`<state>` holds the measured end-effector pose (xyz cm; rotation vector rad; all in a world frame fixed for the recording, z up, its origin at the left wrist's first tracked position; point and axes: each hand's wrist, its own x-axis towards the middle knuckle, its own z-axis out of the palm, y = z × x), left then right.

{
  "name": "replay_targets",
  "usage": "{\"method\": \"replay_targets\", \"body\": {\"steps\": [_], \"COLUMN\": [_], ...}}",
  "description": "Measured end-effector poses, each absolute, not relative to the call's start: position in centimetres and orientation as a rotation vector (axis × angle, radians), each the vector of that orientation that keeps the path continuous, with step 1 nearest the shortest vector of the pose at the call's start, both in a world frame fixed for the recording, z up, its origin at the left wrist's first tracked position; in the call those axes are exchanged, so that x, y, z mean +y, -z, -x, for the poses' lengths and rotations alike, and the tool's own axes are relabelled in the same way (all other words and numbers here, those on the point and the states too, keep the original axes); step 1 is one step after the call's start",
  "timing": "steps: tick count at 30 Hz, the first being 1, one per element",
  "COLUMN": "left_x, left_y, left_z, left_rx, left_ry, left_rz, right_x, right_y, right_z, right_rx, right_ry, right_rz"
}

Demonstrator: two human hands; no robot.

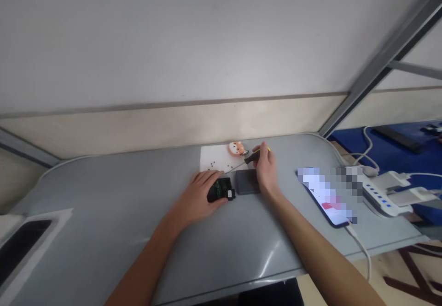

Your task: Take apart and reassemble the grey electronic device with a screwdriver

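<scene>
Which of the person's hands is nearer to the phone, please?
The right hand: it holds a screwdriver left of the phone, while the left hand holds a small dark device farther left.

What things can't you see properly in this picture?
All in the head view:
Black device: left part hidden by the left hand.
Dark gray block: right end hidden by the right hand.
Phone screen: partly blurred by pixel blocks.
Tiny dark bits on the white paper: too small to name.
Dark rectangular thing at far left: cut off by the picture's edge.
</scene>
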<state>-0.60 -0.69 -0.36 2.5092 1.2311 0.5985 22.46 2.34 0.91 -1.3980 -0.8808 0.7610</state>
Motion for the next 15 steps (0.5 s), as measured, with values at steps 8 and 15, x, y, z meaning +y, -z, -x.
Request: {"method": "replay_targets", "body": {"steps": [8, 15], "left_x": [-0.5, -0.6], "left_y": [0.2, 0.4], "left_z": [0.2, 0.3], "left_rx": [1.179, 1.172], "left_ry": [-0.582, -0.590], "left_rz": [-2.508, -2.511], "right_x": [2.9, 2.7], "right_y": [-0.7, -0.5], "right_z": [-23.6, -23.7], "right_rx": [-0.895, -0.931], "right_ry": [-0.748, -0.714], "right_rz": [1.481, 1.467]}}
